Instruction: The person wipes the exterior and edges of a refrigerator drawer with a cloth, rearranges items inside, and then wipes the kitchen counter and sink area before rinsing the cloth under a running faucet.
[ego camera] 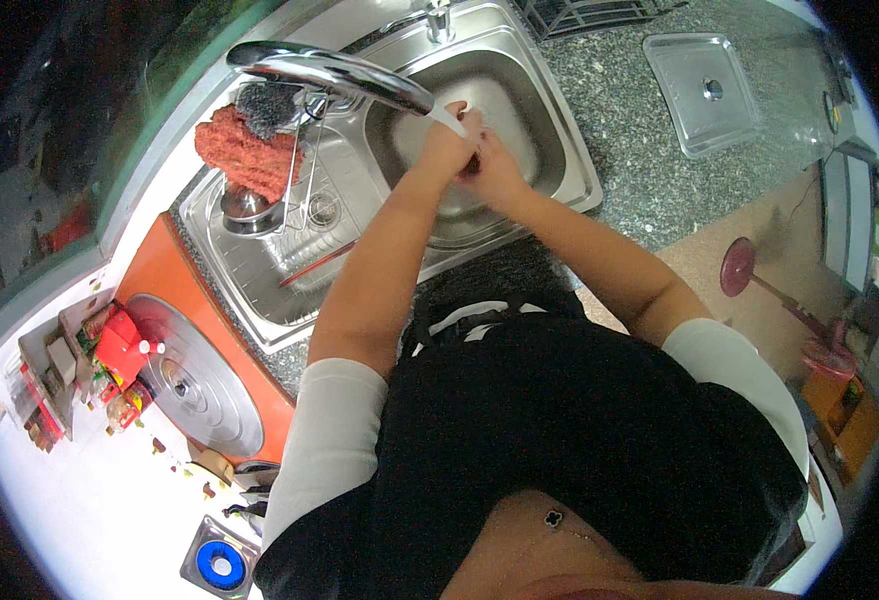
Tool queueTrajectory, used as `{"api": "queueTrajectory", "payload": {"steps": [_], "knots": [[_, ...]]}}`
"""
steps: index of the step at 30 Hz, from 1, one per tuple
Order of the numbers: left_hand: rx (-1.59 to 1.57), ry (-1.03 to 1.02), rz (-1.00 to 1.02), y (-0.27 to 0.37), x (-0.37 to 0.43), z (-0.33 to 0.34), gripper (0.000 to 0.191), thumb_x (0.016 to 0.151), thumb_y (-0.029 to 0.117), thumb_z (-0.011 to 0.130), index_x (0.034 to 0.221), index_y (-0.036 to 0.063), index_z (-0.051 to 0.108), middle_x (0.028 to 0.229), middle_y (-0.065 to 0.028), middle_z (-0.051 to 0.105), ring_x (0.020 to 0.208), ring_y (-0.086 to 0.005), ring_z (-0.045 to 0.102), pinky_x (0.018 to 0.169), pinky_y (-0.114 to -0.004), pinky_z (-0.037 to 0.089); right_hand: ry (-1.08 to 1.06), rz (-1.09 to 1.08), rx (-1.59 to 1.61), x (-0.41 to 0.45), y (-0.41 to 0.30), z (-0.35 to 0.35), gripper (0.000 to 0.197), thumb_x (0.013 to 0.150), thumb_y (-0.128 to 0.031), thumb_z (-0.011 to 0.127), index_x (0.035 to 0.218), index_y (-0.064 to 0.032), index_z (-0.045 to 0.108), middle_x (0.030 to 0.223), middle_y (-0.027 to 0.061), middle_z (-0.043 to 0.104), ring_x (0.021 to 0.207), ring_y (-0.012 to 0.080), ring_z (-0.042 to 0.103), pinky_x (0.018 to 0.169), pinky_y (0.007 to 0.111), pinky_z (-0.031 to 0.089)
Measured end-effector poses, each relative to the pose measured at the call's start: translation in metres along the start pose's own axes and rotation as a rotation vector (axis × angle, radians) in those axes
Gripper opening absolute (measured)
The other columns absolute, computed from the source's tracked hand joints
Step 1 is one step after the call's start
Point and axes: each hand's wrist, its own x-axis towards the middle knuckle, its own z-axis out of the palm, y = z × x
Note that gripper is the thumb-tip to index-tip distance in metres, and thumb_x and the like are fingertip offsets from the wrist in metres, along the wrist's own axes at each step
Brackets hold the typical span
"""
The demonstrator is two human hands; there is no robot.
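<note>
Both hands are together over the right basin of a stainless steel sink point(552, 161). Water point(448, 120) runs from the curved chrome faucet point(334, 71) onto my left hand point(445, 146). My right hand point(498, 174) presses close against it from the other side. Between the palms shows part of a small dark red object point(472, 165); my fingers cover most of it, and its kind cannot be made out.
An orange-red cloth point(248, 154) and a dark scouring pad point(268, 105) hang on a wire rack. A red stick point(318, 264) lies in the left basin. Right of the sink, a clear rectangular lid point(702, 94) rests on the granite counter point(612, 97). A round metal lid point(192, 375) leans at left.
</note>
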Motion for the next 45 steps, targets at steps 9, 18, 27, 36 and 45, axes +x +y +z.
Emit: {"api": "queueTrajectory", "payload": {"steps": [9, 18, 27, 36, 45], "knots": [[0.267, -0.098, 0.163, 0.018, -0.016, -0.007, 0.029, 0.089, 0.027, 0.062, 0.100, 0.0018, 0.069, 0.089, -0.0188, 0.069, 0.085, -0.0370, 0.065, 0.082, -0.044, 0.050, 0.283, 0.155, -0.037, -0.009, 0.043, -0.014, 0.042, 0.076, -0.014, 0.072, 0.115, -0.0056, 0.060, 0.113, 0.0215, 0.062, 0.105, 0.0406, 0.060, 0.094, 0.045, 0.048], [-0.118, -0.058, 0.064, 0.001, -0.043, -0.017, 0.022, 0.092, 0.015, 0.060, 0.111, 0.0044, 0.064, 0.100, -0.0126, 0.067, 0.092, -0.0263, 0.066, 0.083, -0.036, 0.051, -0.321, 0.021, -0.449, 0.026, 0.017, -0.061, 0.024, 0.083, -0.027, 0.071, 0.096, -0.0064, 0.071, 0.102, 0.0140, 0.066, 0.094, 0.0357, 0.063, 0.084, 0.043, 0.049], [-0.178, -0.220, 0.003, 0.040, -0.050, -0.036, 0.022, 0.092, 0.019, 0.059, 0.106, 0.0027, 0.062, 0.096, -0.0020, 0.065, 0.084, -0.0131, 0.060, 0.075, -0.031, 0.048, -0.116, 0.036, 0.140, 0.021, -0.042, -0.074, 0.016, 0.091, -0.015, 0.067, 0.094, 0.0003, 0.064, 0.101, 0.0040, 0.061, 0.089, 0.0163, 0.060, 0.081, 0.030, 0.049], [-0.474, -0.157, 0.113, 0.042, -0.049, -0.049, 0.021, 0.095, 0.020, 0.058, 0.107, 0.0020, 0.059, 0.088, -0.0051, 0.061, 0.086, -0.0165, 0.057, 0.082, -0.030, 0.045, -0.259, 0.116, 0.033, 0.045, -0.048, -0.076, 0.016, 0.088, -0.011, 0.069, 0.101, -0.0030, 0.065, 0.085, 0.0113, 0.071, 0.073, 0.0161, 0.067, 0.071, 0.031, 0.054], [-0.212, -0.257, 0.153, -0.051, -0.029, -0.041, 0.026, 0.087, 0.013, 0.071, 0.110, 0.0042, 0.062, 0.095, -0.0056, 0.067, 0.085, -0.0150, 0.061, 0.076, -0.031, 0.050, -0.431, 0.433, 0.268, 0.047, -0.054, -0.076, 0.027, 0.089, -0.018, 0.069, 0.111, -0.0054, 0.061, 0.078, 0.0072, 0.066, 0.056, 0.0168, 0.064, 0.042, 0.032, 0.053]]}}
